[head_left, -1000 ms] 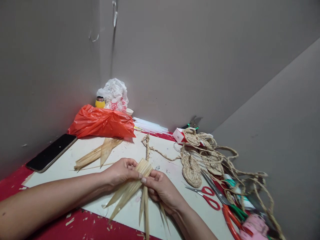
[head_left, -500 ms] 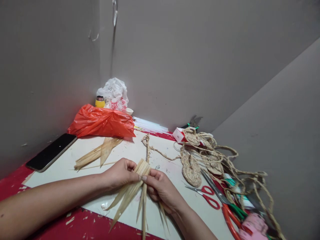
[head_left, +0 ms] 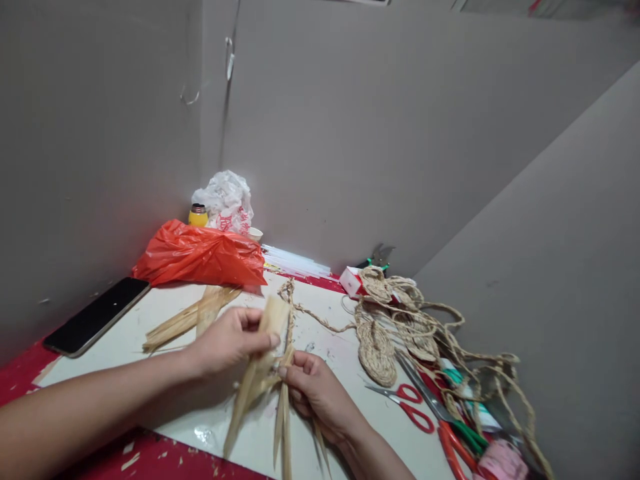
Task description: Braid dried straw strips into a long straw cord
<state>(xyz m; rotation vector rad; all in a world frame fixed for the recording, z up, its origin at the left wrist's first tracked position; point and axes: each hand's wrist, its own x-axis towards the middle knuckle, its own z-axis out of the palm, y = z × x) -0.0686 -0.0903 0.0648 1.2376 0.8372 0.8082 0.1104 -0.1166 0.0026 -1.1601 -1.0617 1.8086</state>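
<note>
My left hand (head_left: 225, 341) pinches a broad, pale dried husk strip (head_left: 275, 316) between thumb and fingers. The strip stands above the thumb, and its long ends hang below. Close by on the right, my right hand (head_left: 320, 393) grips narrow husk strips (head_left: 283, 423) at the lower end of a twisted husk cord (head_left: 289, 328). The cord runs away from me over a white board (head_left: 320, 300). A bundle of husks (head_left: 173, 321) lies beyond my left forearm. Right of my right hand is a coiled, sole-shaped braid piece (head_left: 376, 353).
Small red-handled scissors (head_left: 410, 403) and larger orange-red-handled shears (head_left: 453, 447) lie at the right, beside tangled cord (head_left: 493, 357). A phone (head_left: 97, 317) rests at the left. An orange plastic bag (head_left: 200, 257), a yellow jar (head_left: 198, 215) and white sticks (head_left: 297, 261) stand towards the walls.
My left hand has drawn slightly up and left, apart from my right hand, taking the broad husk with it. My right hand keeps its pinch. The view has tilted a little upward.
</note>
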